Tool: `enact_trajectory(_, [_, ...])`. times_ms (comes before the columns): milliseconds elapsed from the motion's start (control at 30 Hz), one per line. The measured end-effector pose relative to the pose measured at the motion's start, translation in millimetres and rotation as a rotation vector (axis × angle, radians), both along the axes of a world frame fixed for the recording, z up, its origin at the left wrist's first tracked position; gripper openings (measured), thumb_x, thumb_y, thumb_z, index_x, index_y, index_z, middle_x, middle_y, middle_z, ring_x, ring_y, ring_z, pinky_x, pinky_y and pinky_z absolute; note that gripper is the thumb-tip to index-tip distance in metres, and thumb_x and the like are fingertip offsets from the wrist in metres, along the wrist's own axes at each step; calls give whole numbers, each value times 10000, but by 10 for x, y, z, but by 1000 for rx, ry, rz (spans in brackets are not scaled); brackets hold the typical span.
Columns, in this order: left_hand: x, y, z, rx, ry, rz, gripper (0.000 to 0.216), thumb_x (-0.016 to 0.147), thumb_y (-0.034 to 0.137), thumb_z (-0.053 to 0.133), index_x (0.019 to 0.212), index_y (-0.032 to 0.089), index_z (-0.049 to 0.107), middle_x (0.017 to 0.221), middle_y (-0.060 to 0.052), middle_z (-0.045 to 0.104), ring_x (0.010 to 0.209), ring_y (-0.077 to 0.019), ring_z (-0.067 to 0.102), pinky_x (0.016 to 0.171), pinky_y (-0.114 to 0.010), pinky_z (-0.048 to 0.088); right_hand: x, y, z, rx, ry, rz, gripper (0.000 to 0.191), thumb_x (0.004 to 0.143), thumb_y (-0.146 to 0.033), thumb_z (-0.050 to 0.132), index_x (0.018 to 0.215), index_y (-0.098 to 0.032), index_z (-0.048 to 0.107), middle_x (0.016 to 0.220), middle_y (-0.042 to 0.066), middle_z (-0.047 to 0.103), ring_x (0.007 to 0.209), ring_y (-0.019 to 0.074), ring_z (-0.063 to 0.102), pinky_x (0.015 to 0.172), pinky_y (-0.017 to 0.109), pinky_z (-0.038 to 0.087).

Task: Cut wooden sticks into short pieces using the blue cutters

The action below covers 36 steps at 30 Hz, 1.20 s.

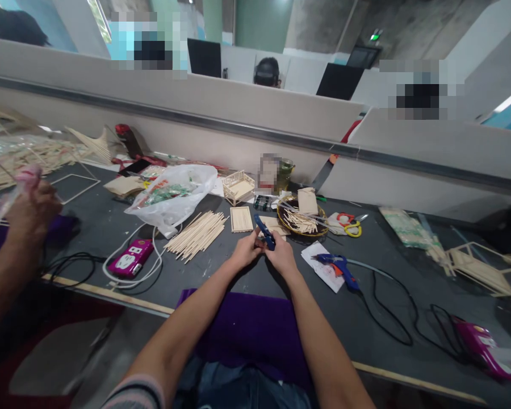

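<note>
Centrally, the right hand [283,255] grips a blue tool [266,233]; the left hand [247,251] curls against it, hold unclear.

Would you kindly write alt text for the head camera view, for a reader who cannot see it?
A person's right hand grips a blue hand tool over a dark worktable, the left hand beside it. Around them lie wooden sticks, a stick panel, a basket and, on paper, a blue glue gun.

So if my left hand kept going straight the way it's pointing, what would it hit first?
Most likely the blue hand tool, right at the fingers of your left hand, or your right hand just beside it. Depth is hard to judge here.
</note>
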<state>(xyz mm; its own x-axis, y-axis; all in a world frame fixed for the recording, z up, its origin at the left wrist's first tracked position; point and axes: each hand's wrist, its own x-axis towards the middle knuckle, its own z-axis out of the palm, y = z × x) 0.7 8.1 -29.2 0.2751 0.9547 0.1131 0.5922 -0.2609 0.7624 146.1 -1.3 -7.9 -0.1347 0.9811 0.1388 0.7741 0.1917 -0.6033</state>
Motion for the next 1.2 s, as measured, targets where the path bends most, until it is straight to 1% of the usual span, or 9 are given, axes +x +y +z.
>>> enact_trajectory(133, [1,17,-14,26,-4,-43,738,709,89,587,1403,186,355,896,-15,734,924,-198,662,805,-256,449,-2,-5,11,-24,12,-11,302,755,-197,566,1055,-221,552,880,52,697,804,231,649,663,260,407])
enact_trajectory(300, [12,26,-56,-37,-113,11,779,698,109,636,1412,193,339,843,13,732,899,-181,666,807,-254,449,6,4,8,-28,58,-43,292,729,-211,563,1020,-219,557,817,36,677,740,218,629,653,273,416])
enact_trajectory(467, [38,11,-65,-189,-513,5,819,655,169,714,1395,201,364,712,52,687,686,-128,642,755,-255,476,76,-36,24,24,350,-63,213,712,-280,563,912,-209,571,764,5,641,687,178,595,668,280,446])
enact_trajectory(533, [48,-6,-39,-292,-691,-22,701,616,223,759,1266,145,510,672,27,675,630,-130,628,698,-262,486,103,-51,39,33,484,-75,222,704,-314,584,889,-193,571,739,2,628,674,168,586,667,280,454])
enact_trajectory(633, [59,-49,26,-399,-802,-26,407,581,320,791,903,102,669,658,-23,677,596,-130,613,646,-262,481,120,-69,70,24,619,-81,265,683,-328,623,895,-179,568,717,-4,619,663,159,581,668,281,466])
enact_trajectory(733, [69,-94,82,-450,-807,-16,351,593,395,780,754,97,691,642,-46,676,571,-125,597,608,-254,467,112,-93,107,23,656,-82,273,681,-321,634,902,-178,561,733,-3,619,667,155,581,674,284,475])
enact_trajectory(867, [69,-117,103,-419,-702,-11,347,628,409,745,772,93,724,607,-49,670,540,-119,562,542,-226,415,89,-135,142,35,584,-82,241,707,-300,615,913,-193,550,747,-4,621,694,158,587,694,286,478])
enact_trajectory(1033, [33,-139,110,-292,-490,36,269,687,367,672,737,113,742,601,-35,673,541,-118,530,524,-218,372,95,-174,171,9,538,-37,201,747,-284,594,923,-202,543,792,2,635,729,159,599,737,294,475])
enact_trajectory(1200, [35,-190,145,-343,-535,10,276,684,369,676,743,108,743,587,-35,669,511,-111,529,514,-218,379,143,-200,225,-26,587,27,197,764,-290,611,926,-204,537,774,-4,633,717,153,600,732,292,477])
